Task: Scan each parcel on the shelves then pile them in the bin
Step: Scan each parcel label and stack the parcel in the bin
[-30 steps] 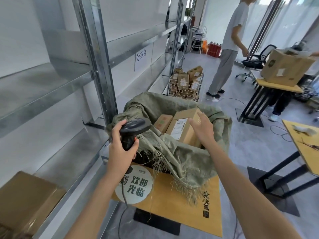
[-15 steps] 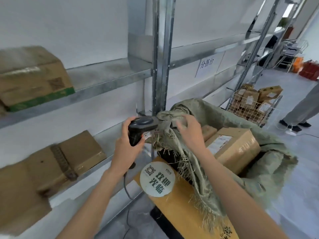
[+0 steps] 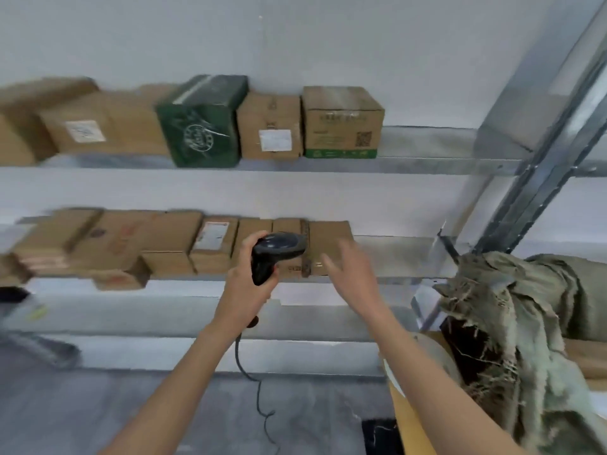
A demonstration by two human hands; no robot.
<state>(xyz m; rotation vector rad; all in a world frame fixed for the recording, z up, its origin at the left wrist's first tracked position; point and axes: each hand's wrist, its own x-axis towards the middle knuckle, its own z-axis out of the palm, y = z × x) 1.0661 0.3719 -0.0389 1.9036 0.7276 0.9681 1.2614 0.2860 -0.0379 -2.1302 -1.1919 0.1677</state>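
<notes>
My left hand grips a black corded barcode scanner in front of the lower shelf. My right hand hovers open, fingers spread, just before the rightmost brown parcel on that shelf, not touching it as far as I can tell. A row of brown parcels runs leftwards along the lower shelf. The upper shelf carries more cardboard parcels and a dark green box. The bin lined with a green woven sack stands at the right.
A metal shelf upright rises diagonally at the right, between the parcels and the bin. The scanner's cable hangs down toward the grey floor. A wooden table edge lies under the bin. The shelf rail runs right of the parcels.
The view has swung left from the bin to the shelves. My right hand let go of the sack's edge and moved toward the rightmost lower-shelf parcel. The scanner stayed in my left hand.
</notes>
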